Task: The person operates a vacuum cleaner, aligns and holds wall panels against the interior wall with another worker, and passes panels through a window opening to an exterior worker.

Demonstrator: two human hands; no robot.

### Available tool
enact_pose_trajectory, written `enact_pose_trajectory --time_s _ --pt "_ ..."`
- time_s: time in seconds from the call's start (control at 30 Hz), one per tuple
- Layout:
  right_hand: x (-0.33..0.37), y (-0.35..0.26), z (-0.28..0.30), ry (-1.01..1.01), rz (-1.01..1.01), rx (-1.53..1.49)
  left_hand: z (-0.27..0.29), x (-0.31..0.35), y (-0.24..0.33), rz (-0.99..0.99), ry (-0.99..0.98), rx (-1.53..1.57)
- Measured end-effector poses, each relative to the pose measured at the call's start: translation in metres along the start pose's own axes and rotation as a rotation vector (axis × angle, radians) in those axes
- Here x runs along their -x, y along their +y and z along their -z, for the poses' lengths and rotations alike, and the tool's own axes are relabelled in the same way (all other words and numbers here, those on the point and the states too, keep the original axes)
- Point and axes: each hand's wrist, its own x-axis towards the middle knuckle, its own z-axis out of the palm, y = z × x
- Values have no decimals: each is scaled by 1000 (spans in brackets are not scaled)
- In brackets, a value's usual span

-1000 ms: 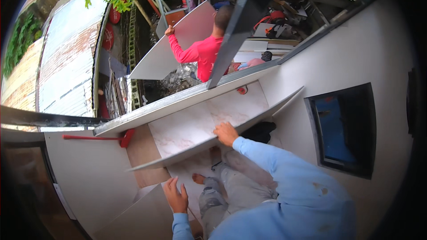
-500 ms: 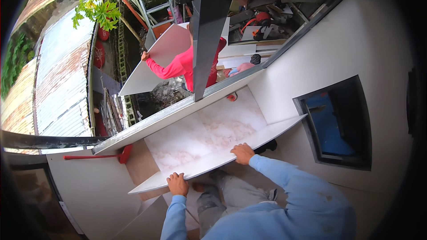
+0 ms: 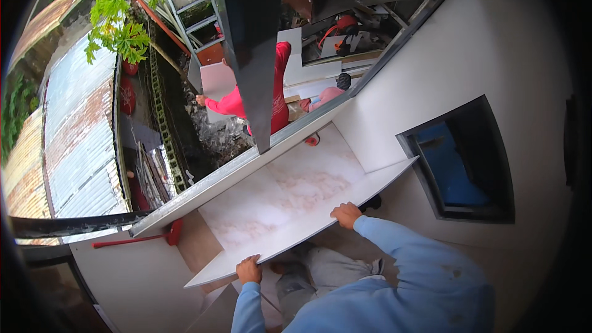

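Observation:
A long, thin white panel (image 3: 302, 228) stretches across in front of me, over the marbled floor tiles (image 3: 277, 188). My left hand (image 3: 250, 269) grips its near edge toward the left end, fingers bent over the top. Farther right, my right hand (image 3: 346, 214) is closed on the same edge. Both thumbs are hidden below the panel. The panel's right end comes close to the dark-framed opening in the wall, and its left end tapers to a point in this view.
Beyond a low white ledge (image 3: 203, 194) and a dark post (image 3: 250, 43), a person in red (image 3: 280, 108) handles a pale board (image 3: 216, 83) outside. A small red round object (image 3: 312, 140) lies by the ledge. A red long-handled tool (image 3: 174, 232) is at left; a dark-framed opening (image 3: 459, 160) is at right.
My right hand sits slightly nearer the panel's right end. Both hands still hold the panel. Outside, the person in red has lowered and turned the pale board. The whole view has shifted a little.

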Motion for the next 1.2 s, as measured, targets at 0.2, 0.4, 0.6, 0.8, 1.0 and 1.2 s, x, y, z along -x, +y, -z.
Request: enact_pose_trajectory --time_s 0.2,0.4,0.6,0.8,1.0,1.2 --pt "1 5 -5 41 15 -11 -1 -1 1 9 -19 -6" --pt "0 9 -13 135 76 -29 -5 8 2 17 -28 21" --pt "1 12 -16 144 91 -40 -8 10 3 21 -16 33" --pt "3 10 -19 111 60 -21 -9 12 5 32 -19 52" --pt "10 11 -19 109 74 -52 -14 18 5 41 -31 47" --pt "11 12 -18 92 71 -39 -13 19 9 28 -26 31"
